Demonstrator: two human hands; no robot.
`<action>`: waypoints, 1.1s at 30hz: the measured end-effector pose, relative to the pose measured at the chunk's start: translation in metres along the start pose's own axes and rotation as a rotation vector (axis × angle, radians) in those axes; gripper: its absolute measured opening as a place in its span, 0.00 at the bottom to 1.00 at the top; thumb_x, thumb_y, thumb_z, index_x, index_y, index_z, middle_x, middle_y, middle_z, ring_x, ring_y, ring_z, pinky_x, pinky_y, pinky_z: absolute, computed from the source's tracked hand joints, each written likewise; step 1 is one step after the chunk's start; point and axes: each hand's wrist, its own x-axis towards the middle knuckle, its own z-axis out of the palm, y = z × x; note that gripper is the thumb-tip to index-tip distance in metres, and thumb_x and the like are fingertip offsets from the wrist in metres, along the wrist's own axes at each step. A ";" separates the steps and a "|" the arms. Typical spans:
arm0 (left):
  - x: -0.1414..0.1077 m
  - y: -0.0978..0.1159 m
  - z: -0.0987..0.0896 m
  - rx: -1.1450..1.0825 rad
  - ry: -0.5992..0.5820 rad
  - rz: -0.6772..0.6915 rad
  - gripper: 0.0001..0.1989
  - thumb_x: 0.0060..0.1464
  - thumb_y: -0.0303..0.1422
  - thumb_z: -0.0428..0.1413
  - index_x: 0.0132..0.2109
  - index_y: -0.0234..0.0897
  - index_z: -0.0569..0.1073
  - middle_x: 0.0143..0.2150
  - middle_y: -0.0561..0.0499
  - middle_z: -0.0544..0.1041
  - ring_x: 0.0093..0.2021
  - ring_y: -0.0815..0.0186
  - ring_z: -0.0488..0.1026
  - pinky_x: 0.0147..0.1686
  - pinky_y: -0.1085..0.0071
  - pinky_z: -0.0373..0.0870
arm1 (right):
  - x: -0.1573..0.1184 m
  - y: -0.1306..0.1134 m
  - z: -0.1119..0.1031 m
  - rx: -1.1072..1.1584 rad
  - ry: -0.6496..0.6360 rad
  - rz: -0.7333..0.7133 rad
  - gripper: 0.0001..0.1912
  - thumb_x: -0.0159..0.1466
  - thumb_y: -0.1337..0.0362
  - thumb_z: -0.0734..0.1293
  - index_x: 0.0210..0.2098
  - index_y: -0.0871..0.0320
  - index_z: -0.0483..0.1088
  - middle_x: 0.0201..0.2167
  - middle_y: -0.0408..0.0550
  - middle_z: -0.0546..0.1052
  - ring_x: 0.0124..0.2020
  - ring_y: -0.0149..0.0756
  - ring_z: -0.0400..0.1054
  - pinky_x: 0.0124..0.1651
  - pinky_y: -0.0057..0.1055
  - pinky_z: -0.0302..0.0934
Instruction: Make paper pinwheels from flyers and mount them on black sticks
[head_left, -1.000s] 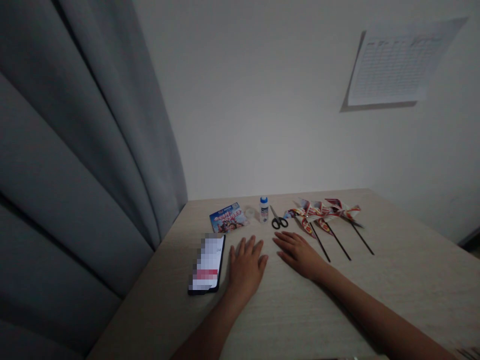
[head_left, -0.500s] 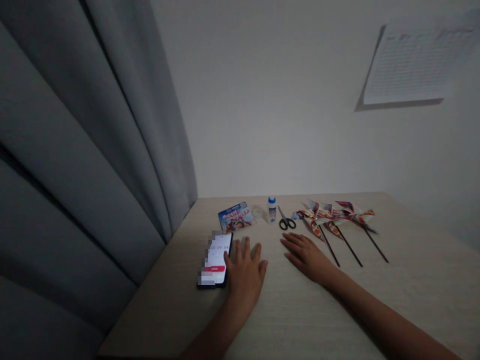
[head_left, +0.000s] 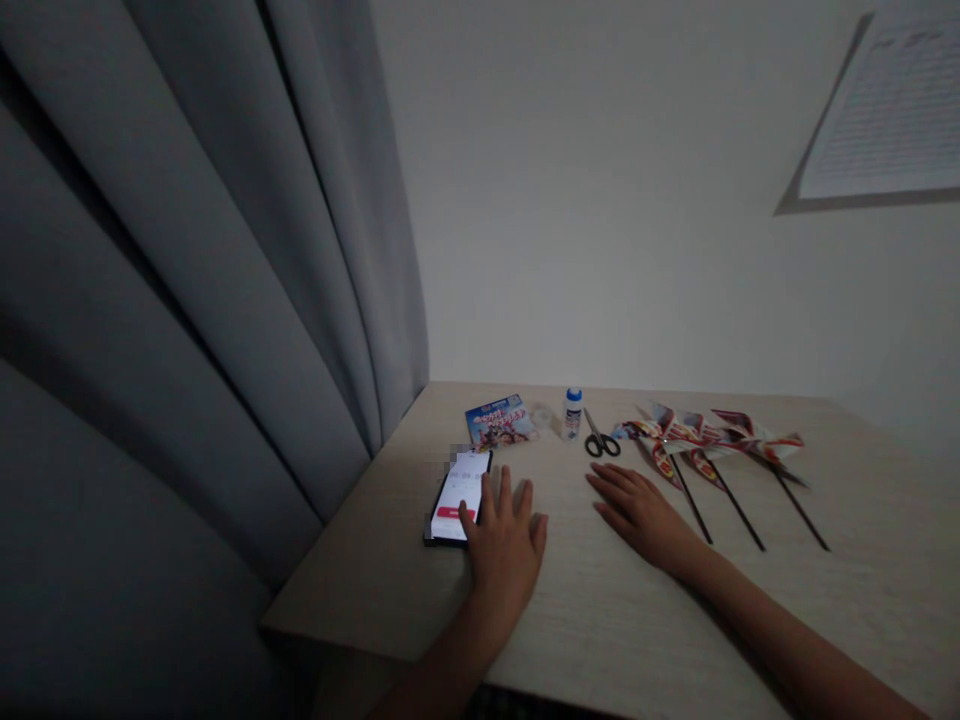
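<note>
My left hand (head_left: 508,540) is open, palm down, with its fingers spread at the right edge of a phone (head_left: 456,497). One finger overlaps the lower part of the lit screen, near a red button; whether it presses there I cannot tell. My right hand (head_left: 634,510) rests open on the table with nothing in it. Just beyond it lie scissors (head_left: 601,443) with black handles. Several paper pinwheels (head_left: 705,445) on dark sticks lie overlapping to its right. A small bottle (head_left: 572,415) with a blue cap stands upright left of the scissors.
A colourful printed card (head_left: 499,422) lies behind the phone, with a clear roll of tape (head_left: 541,415) beside it. Grey curtains (head_left: 225,300) hang along the table's left side. The wall behind carries a sheet of paper (head_left: 885,120). The pale wooden table (head_left: 360,570) shows its front edge.
The view has turned to the left, so everything sits further right in the picture. My left hand has shifted slightly onto the phone, its finger now over the screen's lower part. The right hand stays put.
</note>
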 end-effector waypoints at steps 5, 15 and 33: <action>-0.001 0.000 0.001 -0.006 -0.005 0.001 0.26 0.65 0.47 0.42 0.67 0.52 0.63 0.74 0.47 0.52 0.72 0.44 0.47 0.61 0.35 0.51 | 0.000 0.001 0.000 0.002 -0.007 -0.002 0.25 0.70 0.54 0.59 0.65 0.50 0.63 0.66 0.50 0.66 0.66 0.48 0.58 0.66 0.52 0.55; -0.001 0.001 0.002 0.015 0.012 0.000 0.25 0.66 0.47 0.41 0.67 0.53 0.63 0.74 0.50 0.53 0.71 0.45 0.48 0.59 0.37 0.55 | -0.001 0.000 0.000 -0.033 -0.012 -0.010 0.25 0.71 0.54 0.58 0.65 0.53 0.63 0.66 0.51 0.65 0.66 0.49 0.58 0.65 0.54 0.56; -0.001 0.000 0.003 0.029 0.022 0.012 0.25 0.66 0.47 0.42 0.67 0.54 0.62 0.74 0.50 0.53 0.71 0.44 0.48 0.60 0.36 0.54 | 0.000 0.002 0.002 -0.039 -0.008 -0.018 0.25 0.71 0.54 0.58 0.65 0.51 0.62 0.66 0.51 0.65 0.66 0.49 0.59 0.65 0.54 0.57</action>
